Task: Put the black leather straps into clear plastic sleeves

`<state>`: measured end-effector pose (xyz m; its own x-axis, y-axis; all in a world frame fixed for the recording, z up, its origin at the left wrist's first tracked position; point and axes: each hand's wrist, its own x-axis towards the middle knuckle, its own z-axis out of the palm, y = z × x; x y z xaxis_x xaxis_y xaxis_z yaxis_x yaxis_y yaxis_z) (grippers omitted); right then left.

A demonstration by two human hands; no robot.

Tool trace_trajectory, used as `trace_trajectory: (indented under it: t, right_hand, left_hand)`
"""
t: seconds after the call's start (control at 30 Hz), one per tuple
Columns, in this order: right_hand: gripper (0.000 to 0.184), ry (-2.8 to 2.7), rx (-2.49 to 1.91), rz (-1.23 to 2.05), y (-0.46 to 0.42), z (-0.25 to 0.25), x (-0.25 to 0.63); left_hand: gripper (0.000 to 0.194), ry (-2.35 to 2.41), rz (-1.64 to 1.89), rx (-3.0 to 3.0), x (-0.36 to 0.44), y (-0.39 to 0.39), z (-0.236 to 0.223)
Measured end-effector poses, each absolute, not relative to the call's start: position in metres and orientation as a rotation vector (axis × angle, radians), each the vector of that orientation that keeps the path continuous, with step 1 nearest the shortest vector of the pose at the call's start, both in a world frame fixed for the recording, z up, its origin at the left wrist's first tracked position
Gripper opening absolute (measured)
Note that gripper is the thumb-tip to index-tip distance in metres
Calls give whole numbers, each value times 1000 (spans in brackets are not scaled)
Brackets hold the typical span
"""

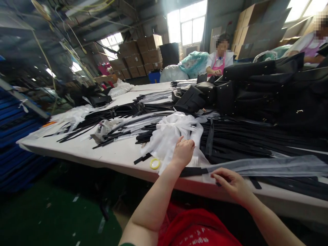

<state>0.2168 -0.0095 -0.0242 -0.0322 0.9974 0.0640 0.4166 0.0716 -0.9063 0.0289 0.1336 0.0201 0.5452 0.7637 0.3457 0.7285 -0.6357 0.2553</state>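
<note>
A heap of white, translucent plastic sleeves (166, 133) lies on the table in front of me. My left hand (183, 152) is over its right side, closed with fingers curled into the thin plastic; the fingertips are hidden. Lower right, my right hand (233, 186) pinches the near edge of a long clear plastic sleeve (269, 166) between thumb and forefinger. The end of a black strap (193, 171) sticks out to the left of that sleeve, close to the table's front edge. A yellow tape ring (154, 164) lies left of my left forearm.
Bundles of black straps (235, 136) spread across the white table (123, 153). Black bags (253, 89) are piled at the right. A co-worker in a pink apron (220, 63) sits across the table, another person at far right. Blue stacked crates (17, 136) stand left.
</note>
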Motion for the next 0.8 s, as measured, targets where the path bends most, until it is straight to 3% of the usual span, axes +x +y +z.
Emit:
trace_trajectory:
  t: [0.1,0.23,0.3,0.6,0.7,0.8]
  right_hand:
    - [37,-1596,-1244,1285,-8,-28,196]
    - [76,-1316,-932,1442,9,-34,172]
    - [83,-1122,-835,1468,15,-32,168]
    - [44,-604,-969,1539,18,-18,173]
    - [44,-790,-1061,1485,15,-22,173]
    - [45,-1358,-1052,1489,9,-18,169]
  left_hand:
    - [19,1302,653,2609,23,108,41]
    - [20,1190,683,2505,14,62,51]
    - [18,1141,715,2424,4,41,48]
    - [15,1139,623,2297,-49,-29,-21]
    - [9,1118,580,2284,-56,-34,-34]
    - [23,1241,761,2122,-55,-20,-27]
